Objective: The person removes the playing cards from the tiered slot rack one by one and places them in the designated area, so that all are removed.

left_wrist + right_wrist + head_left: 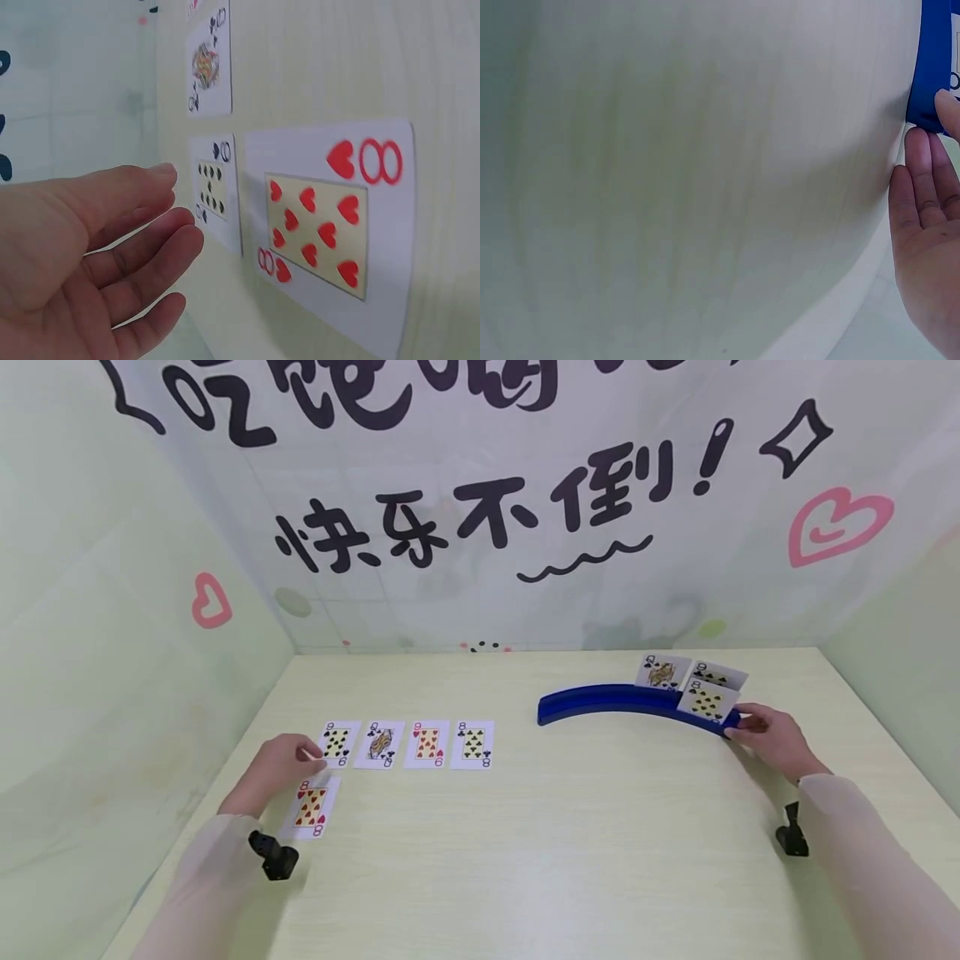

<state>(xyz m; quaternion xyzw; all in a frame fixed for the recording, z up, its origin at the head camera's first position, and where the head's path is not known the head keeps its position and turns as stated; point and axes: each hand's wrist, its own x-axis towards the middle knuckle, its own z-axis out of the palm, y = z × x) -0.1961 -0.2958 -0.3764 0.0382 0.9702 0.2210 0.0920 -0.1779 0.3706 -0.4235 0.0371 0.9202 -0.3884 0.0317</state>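
Note:
My left hand (282, 768), fingers loosely bent, hovers at the left edge of a nine of spades (335, 744). Nothing sits between its thumb and fingertips in the left wrist view. An eight of hearts (322, 225) lies face up nearer to me, by the left wrist. At the far right, my right hand (776, 743) pinches the end of a curved blue card holder (600, 697) between thumb and fingers. In that holder stand a black queen (662, 672), a black nine (723, 675) and, overlapping the nine in front, a black eight (707, 702).
Right of the nine of spades, a queen of clubs (380, 744), a nine of hearts (427, 744) and an eight of clubs (473, 744) lie in a row. A printed cloth wall (465, 602) rises behind the pale table (525, 860), with side walls left and right.

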